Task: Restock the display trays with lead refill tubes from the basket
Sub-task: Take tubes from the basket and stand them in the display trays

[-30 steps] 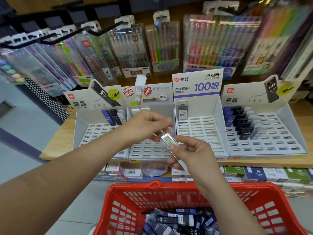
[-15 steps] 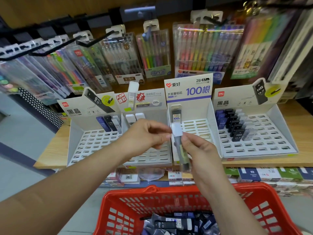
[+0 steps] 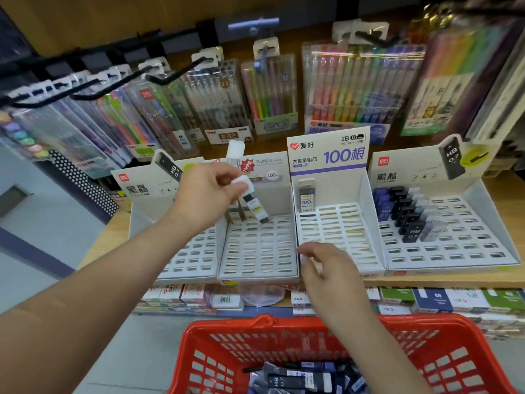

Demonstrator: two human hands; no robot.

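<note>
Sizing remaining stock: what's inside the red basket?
A loose pile of dark lead refill tubes lies at the bottom of the red basket, one printed HB 0.7. The right forearm covers part of the interior, and the frame edge cuts off the pile, so no count.

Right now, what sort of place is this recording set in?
Most likely a stationery shop aisle: pen packs hang above, branded display trays hold lead refill tubes, and a red basket of stock sits below.
</note>
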